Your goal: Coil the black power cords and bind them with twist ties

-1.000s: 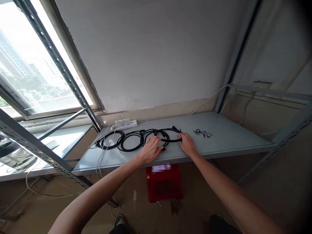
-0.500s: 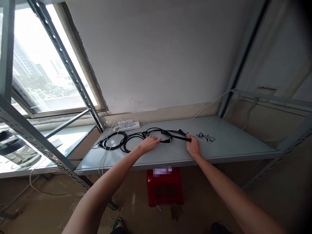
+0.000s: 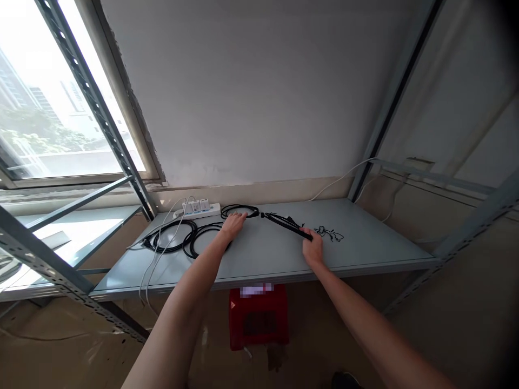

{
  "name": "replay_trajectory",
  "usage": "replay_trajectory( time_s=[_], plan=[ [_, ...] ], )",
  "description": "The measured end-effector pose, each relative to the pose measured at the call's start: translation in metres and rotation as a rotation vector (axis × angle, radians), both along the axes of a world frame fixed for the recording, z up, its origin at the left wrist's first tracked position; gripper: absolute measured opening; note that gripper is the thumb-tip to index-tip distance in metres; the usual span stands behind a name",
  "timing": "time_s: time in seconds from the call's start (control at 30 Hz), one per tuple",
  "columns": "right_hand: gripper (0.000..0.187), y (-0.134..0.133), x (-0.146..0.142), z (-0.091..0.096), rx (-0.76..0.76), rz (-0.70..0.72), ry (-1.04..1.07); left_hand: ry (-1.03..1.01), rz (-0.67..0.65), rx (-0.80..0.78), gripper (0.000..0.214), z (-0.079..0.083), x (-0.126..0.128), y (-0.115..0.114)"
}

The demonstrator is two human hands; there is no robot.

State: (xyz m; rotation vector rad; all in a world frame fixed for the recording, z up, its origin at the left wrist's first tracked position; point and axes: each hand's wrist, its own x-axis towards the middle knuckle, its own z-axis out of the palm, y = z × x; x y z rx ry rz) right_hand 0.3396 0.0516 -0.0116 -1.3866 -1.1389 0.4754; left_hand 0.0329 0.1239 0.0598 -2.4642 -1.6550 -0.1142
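My right hand (image 3: 313, 248) is closed around the near end of a long black cable bundle (image 3: 286, 222), which slants away to the left over the grey shelf. My left hand (image 3: 234, 225) reaches to the back of the shelf, fingers stretched out, at the near side of a small black cable coil (image 3: 247, 207). Whether its fingertips press on that coil is hard to see. Two larger coils lie to the left: one black cable coil (image 3: 175, 250) and another cable coil (image 3: 196, 231) partly behind my left forearm. Thin black wire ties (image 3: 334, 235) lie right of my right hand.
A white power strip (image 3: 208, 209) with plugs stands at the back left, its white cords (image 3: 151, 270) hanging over the front edge. Metal uprights (image 3: 95, 102) frame the shelf (image 3: 377, 237). Under it stands a red stool (image 3: 258, 319). A window is at the left.
My left hand has moved toward the back, and the small coil now lies near the wall, apart from the bundle. My right hand still holds the bundle. The view has shifted right.
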Motion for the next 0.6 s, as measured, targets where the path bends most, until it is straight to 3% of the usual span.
replay_trajectory(
  time_s=[0.1, 0.23, 0.4, 0.5, 0.6],
  plan=[
    [0.060, 0.000, 0.000, 0.001, -0.009, 0.014, -0.052, -0.077, 0.092, -0.045, 0.032, -0.005, 0.010, 0.010],
    [0.069, 0.000, -0.001, 0.001, -0.005, -0.001, -0.114, -0.091, 0.120, -0.037, 0.028, -0.011, 0.026, 0.019],
    [0.064, -0.001, -0.002, 0.002, 0.005, -0.007, -0.191, -0.092, 0.106, -0.077, 0.033, -0.015, 0.034, 0.024],
    [0.052, -0.002, -0.002, 0.003, 0.007, 0.017, -0.252, -0.153, 0.069, -0.084, 0.048, -0.009, 0.035, 0.017],
    [0.042, -0.002, -0.002, 0.004, 0.005, 0.026, -0.307, -0.333, 0.002, 0.062, 0.050, 0.003, 0.047, -0.009]
  ],
)
